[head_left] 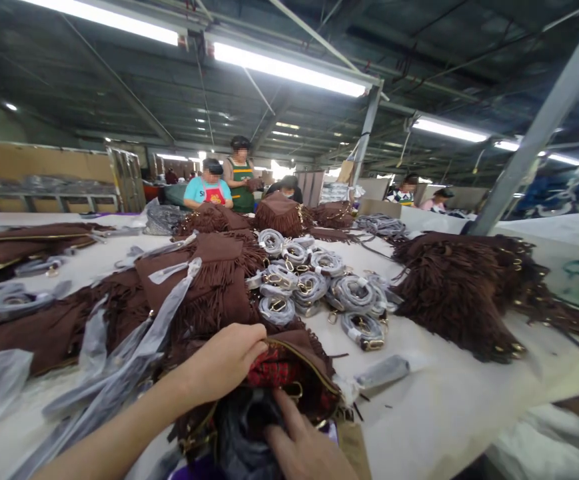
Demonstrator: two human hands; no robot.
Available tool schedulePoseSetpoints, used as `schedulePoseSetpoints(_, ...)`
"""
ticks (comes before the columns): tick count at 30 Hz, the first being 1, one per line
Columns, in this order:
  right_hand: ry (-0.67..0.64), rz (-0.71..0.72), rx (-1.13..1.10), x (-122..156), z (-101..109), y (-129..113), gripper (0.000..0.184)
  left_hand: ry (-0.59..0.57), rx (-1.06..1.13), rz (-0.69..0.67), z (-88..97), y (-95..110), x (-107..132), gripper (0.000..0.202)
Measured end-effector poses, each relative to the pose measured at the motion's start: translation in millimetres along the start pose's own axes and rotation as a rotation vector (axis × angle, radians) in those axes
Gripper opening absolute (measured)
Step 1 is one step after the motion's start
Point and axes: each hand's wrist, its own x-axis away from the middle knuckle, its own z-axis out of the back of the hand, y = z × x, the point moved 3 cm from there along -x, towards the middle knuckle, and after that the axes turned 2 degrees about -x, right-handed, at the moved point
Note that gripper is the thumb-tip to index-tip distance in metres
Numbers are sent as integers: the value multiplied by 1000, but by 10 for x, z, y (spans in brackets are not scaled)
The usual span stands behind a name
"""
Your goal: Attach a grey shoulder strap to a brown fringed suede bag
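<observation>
The bag sits at the near edge of the table, its mouth gaping toward the wearer. Inside shows a red-and-black checked lining, smooth beside the brown, suede-like outside; a gold zip curves along the rim (a metal ring hangs just within). At the mouth is a dark grey bundle, glossy and rolled around a hollow; how much of it lies inside the bag cannot be told.

The left hand has its fingers closed on the bag's upper rim, so the opening lies just below and to the right of that grip. The right hand is at the bundle, fingers spread at its hollow and against the lining; whether they pinch anything cannot be told.

Beyond the bag, coiled straps lie heaped, each wound into a ring in crinkled grey wrap (gold clasps poke out at the edges). Left of them, fringed bags overlap in a soft stack, with long plastic-wrapped strips draped across. A shaggy brown pile stands on the right, thick with fringe and dotted with gold fittings. To the right of the open bag lies a grey roll in clear film. Across the table are co-workers, two in aprons.
</observation>
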Motion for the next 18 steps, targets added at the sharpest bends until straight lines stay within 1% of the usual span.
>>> schedulePoseSetpoints(1, 2, 42, -3, 36, -41, -32, 28, -4, 4, 1, -7, 2, 5, 27)
schedulePoseSetpoints(2, 10, 49, -6, 55, -63, -48, 32, -10, 7, 1, -17, 7, 13, 28)
schedulePoseSetpoints(3, 23, 17, -13, 50, -64, -45, 37, -18, 9, -1, -31, 14, 25, 28)
schedulePoseSetpoints(4, 40, -44, -21, 19, -45, -26, 38, -24, 12, -7, -49, 23, 39, 28)
schedulePoseSetpoints(7, 80, -273, -56, -176, 74, 67, 19, -29, 19, -81, -127, 44, 89, 26)
schedulePoseSetpoints(8, 85, -310, -74, -248, 116, 86, 25, -25, 6, -102, -157, 36, 105, 25)
schedulePoseSetpoints(9, 85, -313, -95, -309, 152, 90, 35, -21, -16, -110, -185, 16, 121, 24)
schedulePoseSetpoints(10, 82, -274, -136, -348, 182, 74, 42, -24, -40, -102, -208, -14, 139, 24)
schedulePoseSetpoints(11, 81, -201, -203, -356, 209, 43, 46, -35, -54, -84, -223, -51, 163, 22)
schedulePoseSetpoints(12, 87, -111, -285, -329, 239, 6, 45, -62, -50, -68, -228, -90, 195, 20)
schedulePoseSetpoints(14, 115, 51, -470, -185, 311, -41, 33, -144, 14, -56, -199, -166, 299, 16)
schedulePoseSetpoints(15, 135, 88, -528, -89, 350, -29, 29, -168, 54, -46, -160, -207, 370, 16)
schedulePoseSetpoints(16, 151, 69, -546, 3, 383, 12, 31, -171, 79, -25, -108, -253, 453, 18)
schedulePoseSetpoints(18, 114, 66, -607, 138, 413, 83, 30, -128, 55, 60, 10, -356, 649, 23)
